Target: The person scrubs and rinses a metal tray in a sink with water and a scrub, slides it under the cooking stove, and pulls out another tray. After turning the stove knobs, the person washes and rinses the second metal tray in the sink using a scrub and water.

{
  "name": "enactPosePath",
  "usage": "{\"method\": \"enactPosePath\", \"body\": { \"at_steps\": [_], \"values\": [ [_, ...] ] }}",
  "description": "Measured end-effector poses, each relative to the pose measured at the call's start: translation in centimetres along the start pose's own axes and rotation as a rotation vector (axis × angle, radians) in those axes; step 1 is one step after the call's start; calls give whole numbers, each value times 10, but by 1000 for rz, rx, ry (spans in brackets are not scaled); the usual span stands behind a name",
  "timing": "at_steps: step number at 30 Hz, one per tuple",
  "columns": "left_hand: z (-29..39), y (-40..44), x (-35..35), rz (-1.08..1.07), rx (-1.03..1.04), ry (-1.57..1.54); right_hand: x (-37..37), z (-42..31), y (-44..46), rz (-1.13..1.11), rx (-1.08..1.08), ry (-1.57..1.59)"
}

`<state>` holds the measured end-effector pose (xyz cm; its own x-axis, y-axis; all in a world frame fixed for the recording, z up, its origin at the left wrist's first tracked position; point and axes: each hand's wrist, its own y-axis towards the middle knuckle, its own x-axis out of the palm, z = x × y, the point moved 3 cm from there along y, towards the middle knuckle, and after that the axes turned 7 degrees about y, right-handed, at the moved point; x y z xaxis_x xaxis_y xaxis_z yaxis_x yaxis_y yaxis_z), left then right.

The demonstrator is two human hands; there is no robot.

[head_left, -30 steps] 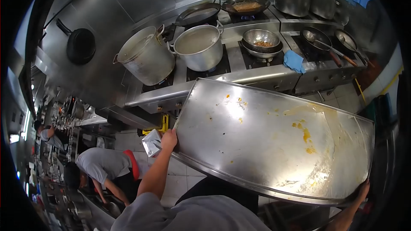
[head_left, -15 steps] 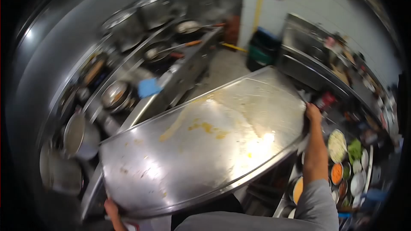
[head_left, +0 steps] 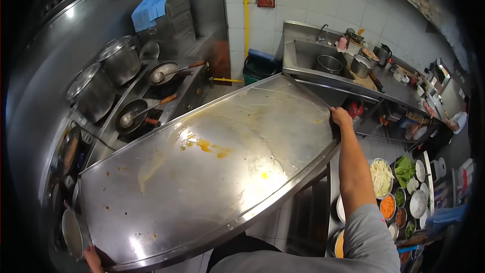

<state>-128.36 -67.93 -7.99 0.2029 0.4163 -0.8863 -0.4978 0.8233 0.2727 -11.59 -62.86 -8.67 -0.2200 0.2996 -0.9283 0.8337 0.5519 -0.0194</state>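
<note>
A large steel tray [head_left: 202, 172] with a raised rim spans the middle of the view, tilted, with yellow-orange stains and a wet film on it. My right hand [head_left: 341, 116] grips its right edge near the far corner, fingers wrapped round the rim. At the lower left my left hand [head_left: 93, 260] holds the near left corner, partly cut off by the dark border of the view. The undersides of the fingers are hidden by the tray.
Stove with pans [head_left: 132, 116] and lidded pots [head_left: 91, 93] at left. Green bin [head_left: 260, 68] beyond the tray; sink [head_left: 308, 53] behind it. Food bowls [head_left: 388, 206] stand right of my right arm. A person [head_left: 458, 121] is at far right.
The view has swung right, from the stove toward the sink and bin. The tray has turned along with me, both hands still on its edges. The food bowls have come into view.
</note>
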Motion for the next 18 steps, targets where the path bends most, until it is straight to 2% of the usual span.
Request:
{"method": "enactPosePath", "body": {
  "at_steps": [2, 3, 4, 6, 7, 8, 10, 11, 12, 14, 15, 16, 18],
  "values": [
    [18, 52, 14, -153, -35, 109, 5, -19, 20, -7, 27, 43],
    [34, 61, 26, 28, -32, 60, 7, -29, 32, -6, 71, 33],
    [20, 93, 48, 37, 0, -32, 14, -31, 51, 2, 83, 29],
    [72, 122, 55, 23, 103, 57, 36, -35, 101, 19, 12, 79],
    [97, 139, 57, -87, 159, 85, 41, -38, 123, 15, 17, 87],
    [120, 154, 61, -93, 161, 88, 45, -44, 144, 12, 22, 83],
    [175, 189, 73, 6, 251, 159, 50, -49, 185, -17, 16, 115],
    [205, 207, 82, 124, 305, 149, 53, -52, 208, -13, 31, 118],
    [234, 227, 85, 122, 326, 148, 59, -55, 231, -24, 40, 95],
    [301, 258, 92, -72, 246, 252, 62, -63, 274, -25, 60, 82],
    [310, 285, 109, 16, 279, 145, 63, -70, 294, -29, 67, 104],
    [350, 291, 111, 20, 289, 143, 66, -72, 318, -35, 71, 127],
    [435, 303, 113, -109, 251, 243, 70, -77, 368, -32, 50, 159]
  ]
}}
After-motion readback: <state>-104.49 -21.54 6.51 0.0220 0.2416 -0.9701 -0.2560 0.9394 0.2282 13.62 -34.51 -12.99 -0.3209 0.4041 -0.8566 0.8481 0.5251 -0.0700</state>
